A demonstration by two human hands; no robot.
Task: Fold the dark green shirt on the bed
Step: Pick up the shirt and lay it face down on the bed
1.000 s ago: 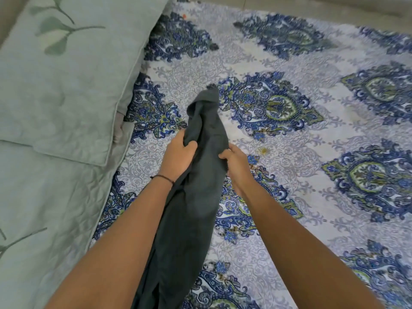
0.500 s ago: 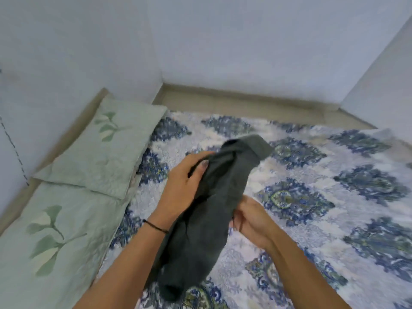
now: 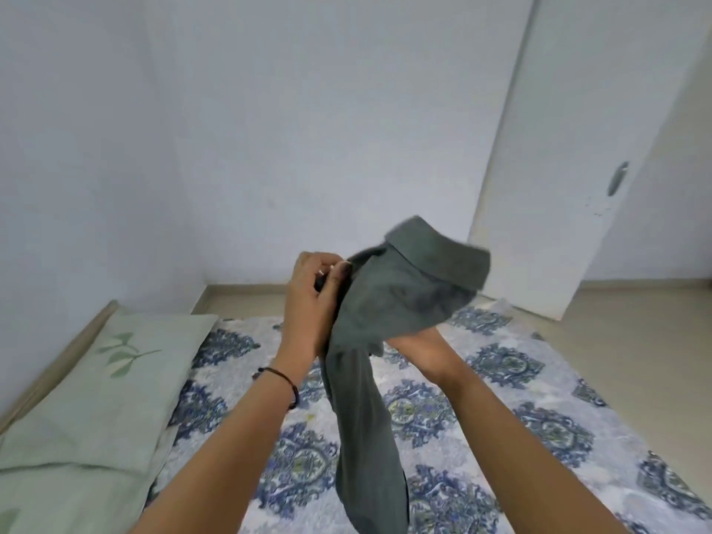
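The dark green shirt [image 3: 389, 302] hangs bunched in the air above the bed [image 3: 501, 410], its upper part flopping to the right and a long tail dangling down to the bottom of the view. My left hand [image 3: 312, 298] pinches the shirt's upper left edge with thumb and fingers. My right hand [image 3: 420, 350] is under the bunched cloth, palm up, gripping it from below; its fingers are mostly hidden by fabric.
Two pale green pillows [image 3: 104, 387] with a leaf print lie along the bed's left side. The bedsheet is white with blue medallions. White walls stand behind, and a white door [image 3: 570, 186] with a handle is at the right, beside beige floor [image 3: 632, 341].
Both hands have lifted the shirt higher off the bed, and my view has tilted up to the walls. The shirt's top now flops to the right.
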